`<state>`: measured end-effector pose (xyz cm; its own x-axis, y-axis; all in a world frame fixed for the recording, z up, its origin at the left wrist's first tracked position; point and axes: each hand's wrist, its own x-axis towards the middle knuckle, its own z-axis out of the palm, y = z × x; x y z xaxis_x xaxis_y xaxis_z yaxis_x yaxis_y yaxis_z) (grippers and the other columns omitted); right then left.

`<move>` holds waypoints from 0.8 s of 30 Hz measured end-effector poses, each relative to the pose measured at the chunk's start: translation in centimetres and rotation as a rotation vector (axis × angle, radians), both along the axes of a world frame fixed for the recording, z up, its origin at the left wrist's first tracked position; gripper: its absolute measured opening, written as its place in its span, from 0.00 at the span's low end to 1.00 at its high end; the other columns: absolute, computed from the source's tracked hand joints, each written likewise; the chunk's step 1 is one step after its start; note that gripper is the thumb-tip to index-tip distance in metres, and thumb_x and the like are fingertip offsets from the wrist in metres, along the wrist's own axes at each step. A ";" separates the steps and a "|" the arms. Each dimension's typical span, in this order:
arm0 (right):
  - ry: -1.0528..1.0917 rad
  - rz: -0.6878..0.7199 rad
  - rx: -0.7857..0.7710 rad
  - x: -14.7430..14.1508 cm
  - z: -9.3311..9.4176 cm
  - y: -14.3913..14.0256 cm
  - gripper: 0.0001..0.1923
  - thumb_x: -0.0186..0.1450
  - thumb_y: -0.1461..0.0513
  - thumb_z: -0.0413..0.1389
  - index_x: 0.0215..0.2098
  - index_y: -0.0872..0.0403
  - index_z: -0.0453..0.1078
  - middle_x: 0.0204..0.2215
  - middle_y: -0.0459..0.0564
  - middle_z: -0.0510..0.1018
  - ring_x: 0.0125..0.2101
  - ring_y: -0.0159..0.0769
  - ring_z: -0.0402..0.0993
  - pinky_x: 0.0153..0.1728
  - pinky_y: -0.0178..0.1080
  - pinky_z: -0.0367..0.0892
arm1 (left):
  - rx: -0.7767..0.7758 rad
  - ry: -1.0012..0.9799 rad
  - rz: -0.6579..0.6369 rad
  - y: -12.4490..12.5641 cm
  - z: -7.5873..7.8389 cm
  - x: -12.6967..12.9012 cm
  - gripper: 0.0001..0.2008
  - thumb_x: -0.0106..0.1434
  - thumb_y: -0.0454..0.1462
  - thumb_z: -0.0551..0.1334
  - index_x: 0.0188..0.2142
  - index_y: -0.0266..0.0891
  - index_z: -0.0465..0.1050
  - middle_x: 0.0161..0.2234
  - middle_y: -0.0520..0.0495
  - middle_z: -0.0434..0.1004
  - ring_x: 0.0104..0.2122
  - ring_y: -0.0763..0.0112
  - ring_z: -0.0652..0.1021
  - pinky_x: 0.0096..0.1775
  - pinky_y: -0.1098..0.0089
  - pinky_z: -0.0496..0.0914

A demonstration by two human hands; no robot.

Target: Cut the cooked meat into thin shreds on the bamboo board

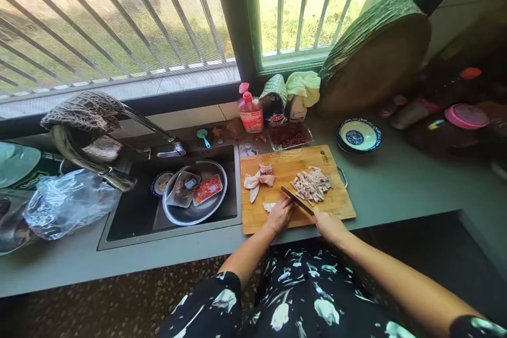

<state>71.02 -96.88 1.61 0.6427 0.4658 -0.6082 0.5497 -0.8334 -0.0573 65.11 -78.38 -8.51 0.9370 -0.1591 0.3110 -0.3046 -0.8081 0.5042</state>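
Observation:
A wooden cutting board [253,222] lies on the counter. My right hand [329,226] grips a knife [298,200], whose blade points up and left across the board. Beside the blade, my left hand [280,215] presses down with bent fingers on a pale piece of raw meat [269,206] that sticks out to its left. Beyond the knife rests a pile of cut meat strips [311,186]. Larger uncut pieces of pale meat [259,180] sit at the board's left side. What lies directly under my left fingertips is hidden.
Left of the board is a sink [134,222] holding a metal bowl [168,212] with two wrapped packs. Behind the board stand a tray of dark red meat [293,136] and a pink soap bottle [251,115]. Stacked plates [358,135] are at the right.

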 end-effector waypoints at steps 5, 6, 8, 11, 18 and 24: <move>0.032 -0.003 0.011 0.3 -0.4 0.7 0.10 0.65 0.62 0.41 0.41 0.59 0.57 0.28 0.58 0.73 0.31 0.40 0.73 0.29 0.35 0.61 | -0.027 -0.022 0.017 0.0 -0.6 0.1 0.13 0.64 0.35 0.47 0.43 0.36 0.67 0.42 0.42 0.69 0.47 0.68 0.68 0.50 0.62 0.65; 0.030 -0.021 0.017 0.5 -0.6 1.6 0.10 0.65 0.62 0.41 0.42 0.59 0.57 0.28 0.58 0.73 0.32 0.40 0.73 0.29 0.35 0.61 | -0.027 -0.014 0.009 0.0 -0.6 0.1 0.13 0.64 0.35 0.47 0.43 0.36 0.67 0.42 0.42 0.69 0.47 0.68 0.68 0.49 0.62 0.65; 0.021 -0.051 0.051 1.1 -0.9 3.4 0.11 0.65 0.62 0.41 0.43 0.59 0.56 0.30 0.58 0.73 0.33 0.39 0.73 0.30 0.35 0.61 | -0.026 0.003 -0.008 0.1 -0.4 0.1 0.13 0.64 0.35 0.47 0.43 0.36 0.67 0.42 0.42 0.69 0.46 0.68 0.68 0.49 0.61 0.65; -0.009 -0.092 0.087 1.7 -1.0 4.0 0.12 0.65 0.61 0.42 0.44 0.59 0.56 0.31 0.57 0.73 0.33 0.39 0.72 0.30 0.34 0.61 | -0.017 0.015 -0.003 0.2 0.2 -0.1 0.13 0.64 0.36 0.48 0.43 0.37 0.67 0.42 0.42 0.69 0.46 0.67 0.68 0.48 0.60 0.66; -0.058 -0.067 0.119 0.6 -0.6 1.9 0.12 0.66 0.58 0.40 0.42 0.56 0.56 0.27 0.55 0.73 0.30 0.41 0.73 0.28 0.36 0.61 | 0.019 0.007 0.005 0.5 0.0 -0.8 0.12 0.63 0.35 0.49 0.43 0.39 0.66 0.42 0.43 0.69 0.46 0.67 0.68 0.48 0.60 0.65; -0.036 -0.020 0.048 -1.1 -0.7 0.7 0.09 0.65 0.62 0.41 0.41 0.58 0.57 0.27 0.58 0.73 0.31 0.42 0.73 0.30 0.38 0.62 | -0.004 0.012 -0.024 0.5 -0.2 -0.5 0.13 0.64 0.34 0.47 0.43 0.38 0.67 0.43 0.43 0.69 0.47 0.68 0.68 0.49 0.60 0.65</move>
